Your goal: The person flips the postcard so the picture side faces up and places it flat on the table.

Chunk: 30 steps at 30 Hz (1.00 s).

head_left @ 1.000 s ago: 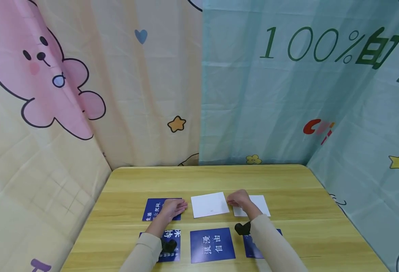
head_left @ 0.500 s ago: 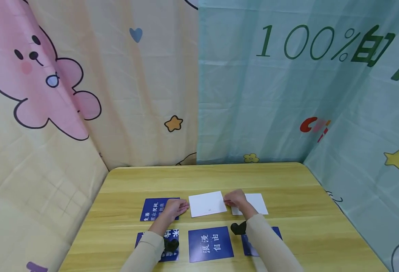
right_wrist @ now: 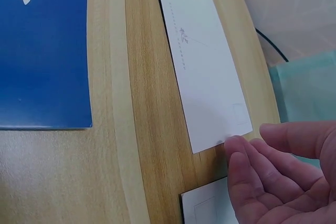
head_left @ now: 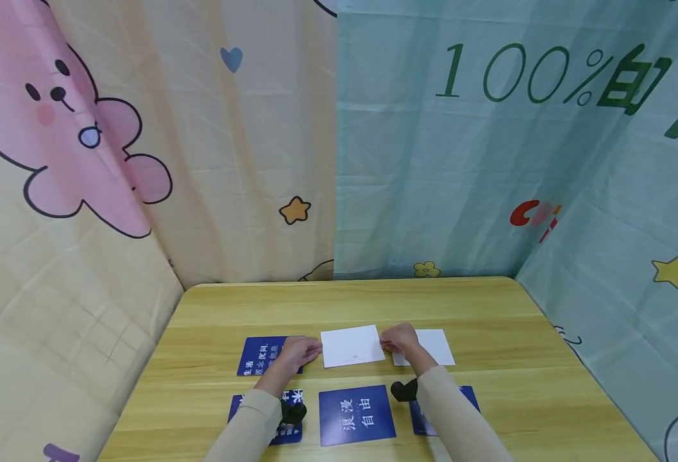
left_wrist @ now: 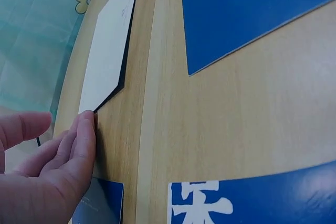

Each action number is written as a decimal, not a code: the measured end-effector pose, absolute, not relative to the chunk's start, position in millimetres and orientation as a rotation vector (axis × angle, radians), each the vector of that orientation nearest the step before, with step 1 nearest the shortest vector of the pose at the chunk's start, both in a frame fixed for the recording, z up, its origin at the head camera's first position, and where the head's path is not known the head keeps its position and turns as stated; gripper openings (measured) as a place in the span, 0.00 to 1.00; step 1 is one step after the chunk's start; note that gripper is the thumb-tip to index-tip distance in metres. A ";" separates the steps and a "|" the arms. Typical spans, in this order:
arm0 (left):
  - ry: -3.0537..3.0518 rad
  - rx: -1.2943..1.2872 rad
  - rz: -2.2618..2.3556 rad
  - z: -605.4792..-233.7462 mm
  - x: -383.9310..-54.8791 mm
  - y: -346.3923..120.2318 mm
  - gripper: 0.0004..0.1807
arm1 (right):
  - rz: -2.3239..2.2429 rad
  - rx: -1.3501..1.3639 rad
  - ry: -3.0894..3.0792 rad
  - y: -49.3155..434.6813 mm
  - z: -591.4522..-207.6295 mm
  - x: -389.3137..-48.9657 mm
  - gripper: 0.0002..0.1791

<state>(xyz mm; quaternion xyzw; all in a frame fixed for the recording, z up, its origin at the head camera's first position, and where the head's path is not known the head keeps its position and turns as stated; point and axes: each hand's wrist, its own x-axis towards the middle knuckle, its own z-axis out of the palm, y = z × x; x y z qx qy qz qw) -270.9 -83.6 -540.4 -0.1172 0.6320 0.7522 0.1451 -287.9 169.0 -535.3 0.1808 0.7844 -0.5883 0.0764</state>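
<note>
A white card [head_left: 353, 346] lies in the middle of the back row, slightly askew. At its left edge are the fingertips of my left hand [head_left: 299, 353]; the left wrist view shows the thumb [left_wrist: 23, 129] held apart from the straight fingers. My right hand [head_left: 401, 339] touches the card's right edge with its fingertips, the thumb [right_wrist: 294, 137] standing off. Under my left hand is a blue card with white characters [head_left: 254, 359], partly covered. Another white card [head_left: 433, 346] lies partly behind my right hand. Both hands' wrists carry black devices.
Along the front row are a blue card [head_left: 357, 416] in the middle, one at the left [head_left: 292, 436] and one at the right [head_left: 422, 423], the outer two partly hidden by my sleeves. Patterned curtains [head_left: 419, 160] stand behind the wooden table [head_left: 258, 295].
My left hand has come slightly right to the middle white card's edge, and the fingers of my right hand have closed up to its other edge. The head view has shifted a little.
</note>
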 end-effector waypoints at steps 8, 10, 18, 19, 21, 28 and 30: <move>1.976 -0.287 2.100 -570.7 -293.2 -83.7 0.18 | -1.763 0.567 2.359 169.7 -536.3 -286.9 0.06; 2.000 -0.205 2.094 -603.9 -312.6 -87.5 0.19 | -1.772 0.573 2.356 169.3 -536.2 -287.2 0.06; 2.187 -0.064 2.059 -685.3 -359.5 -85.9 0.21 | -1.828 0.571 2.327 167.5 -535.6 -286.0 0.07; 2.204 -0.071 2.053 -705.0 -370.0 -84.9 0.21 | -1.836 0.575 2.320 167.2 -535.5 -285.8 0.07; 2.248 -0.059 2.066 -714.9 -375.7 -83.1 0.22 | -1.838 0.568 2.324 167.0 -535.8 -285.4 0.06; 2.329 -0.204 1.988 -636.7 -329.8 -70.5 0.17 | -1.621 0.444 2.576 164.8 -534.6 -282.8 0.06; 2.346 -0.221 1.961 -591.5 -303.6 -67.5 0.16 | -1.569 0.431 2.626 163.6 -533.5 -282.8 0.09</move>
